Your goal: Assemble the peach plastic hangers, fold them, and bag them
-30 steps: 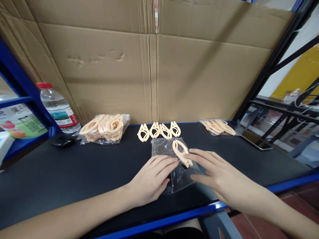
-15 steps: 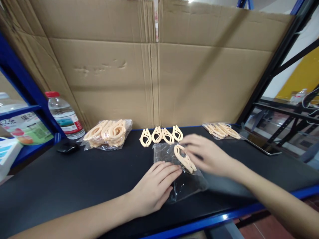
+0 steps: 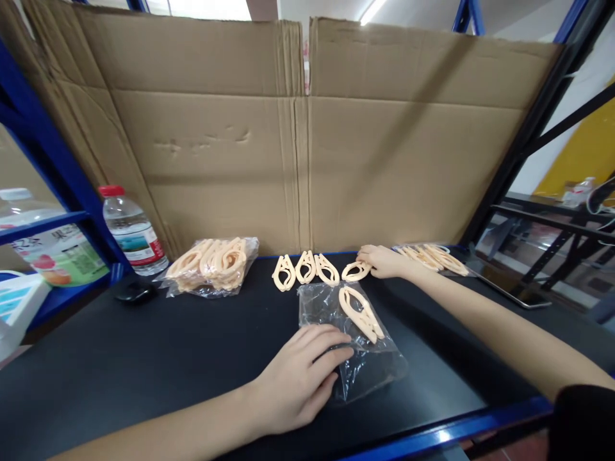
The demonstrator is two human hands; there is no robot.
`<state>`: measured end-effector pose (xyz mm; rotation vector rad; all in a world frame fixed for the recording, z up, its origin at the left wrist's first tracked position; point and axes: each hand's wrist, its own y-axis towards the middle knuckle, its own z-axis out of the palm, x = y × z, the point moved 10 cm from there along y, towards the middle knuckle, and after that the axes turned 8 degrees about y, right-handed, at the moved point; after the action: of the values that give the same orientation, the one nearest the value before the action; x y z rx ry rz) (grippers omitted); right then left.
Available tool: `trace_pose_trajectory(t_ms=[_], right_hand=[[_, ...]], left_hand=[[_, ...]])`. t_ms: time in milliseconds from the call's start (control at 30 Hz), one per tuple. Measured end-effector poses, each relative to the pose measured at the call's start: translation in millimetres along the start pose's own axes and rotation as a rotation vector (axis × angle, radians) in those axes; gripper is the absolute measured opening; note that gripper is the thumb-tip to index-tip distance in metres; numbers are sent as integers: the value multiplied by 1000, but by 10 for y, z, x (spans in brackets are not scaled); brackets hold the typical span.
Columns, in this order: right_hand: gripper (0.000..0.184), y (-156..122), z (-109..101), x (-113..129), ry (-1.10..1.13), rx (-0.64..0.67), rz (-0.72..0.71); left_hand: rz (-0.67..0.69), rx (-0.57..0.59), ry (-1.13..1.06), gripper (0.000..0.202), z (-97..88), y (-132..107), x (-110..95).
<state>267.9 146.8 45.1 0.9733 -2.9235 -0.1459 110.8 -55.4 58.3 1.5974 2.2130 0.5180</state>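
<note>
My left hand (image 3: 307, 371) lies with its fingers stretched over a clear plastic bag (image 3: 369, 371), holding it against the table. On the bag's upper right part rests one cream folding hanger (image 3: 361, 314), folded up. Beyond the bag, my right hand (image 3: 382, 261) reaches to the back of the table, its fingers closed on the end of another hanger (image 3: 355, 271), which is tilted sideways. To the left of that one, more folded hangers stand in a row: one at the left (image 3: 284, 273), one in the middle (image 3: 305, 267) and one at the right (image 3: 327, 269).
A filled bag of hangers (image 3: 211, 266) lies at the back left, near a black mouse (image 3: 133, 288) and a water bottle (image 3: 132, 234). Behind my right hand is another bagged bunch (image 3: 432, 257), beside a flat device (image 3: 509, 285). Cardboard (image 3: 216, 147) walls the back.
My right hand has moved from the hanger on the bag to the rightmost one in the row and closed on it, tilting it. My left hand stays on the bag.
</note>
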Motion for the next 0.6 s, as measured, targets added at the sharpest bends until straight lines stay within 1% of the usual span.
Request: trace_pose_trajectory(t_ms=[100, 167, 233, 267, 300, 367, 400, 467, 500, 533, 567, 600], right_hand=[[31, -348, -34, -55, 17, 14, 20], [31, -598, -65, -46, 28, -3, 41], [32, -849, -167, 25, 35, -78, 61], [32, -981, -290, 91, 46, -176, 67], [30, -1121, -432, 199, 49, -285, 52], [24, -1425, -720, 496, 37, -491, 0], [20, -1580, -843, 657, 34, -573, -15], [19, -1881, -1035, 974, -2, -696, 0], [18, -2021, -1100, 1121, -21, -743, 23], [19, -2136, -1130, 1241, -8, -764, 55], [19, -2212, -1124, 1402, 38, -759, 17], [21, -2224, -1059, 1555, 83, -694, -25]], left_hand=[[5, -6, -8, 46, 6, 4, 6], [13, -5, -4, 49, 14, 7, 2], [20, -6, -1, 51, 12, 11, -6], [22, -12, 0, 52, 5, 14, -10], [23, -18, 1, 52, -4, 17, -14], [26, -25, -3, 53, -15, 23, -17], [26, -26, -7, 53, -15, 25, -17], [25, -22, -19, 53, -8, 26, -11], [26, -19, -23, 54, -2, 25, -9], [25, -19, -22, 54, 2, 22, -5], [20, -18, -13, 55, 6, 19, 2], [11, -14, 4, 57, 14, 15, 13]])
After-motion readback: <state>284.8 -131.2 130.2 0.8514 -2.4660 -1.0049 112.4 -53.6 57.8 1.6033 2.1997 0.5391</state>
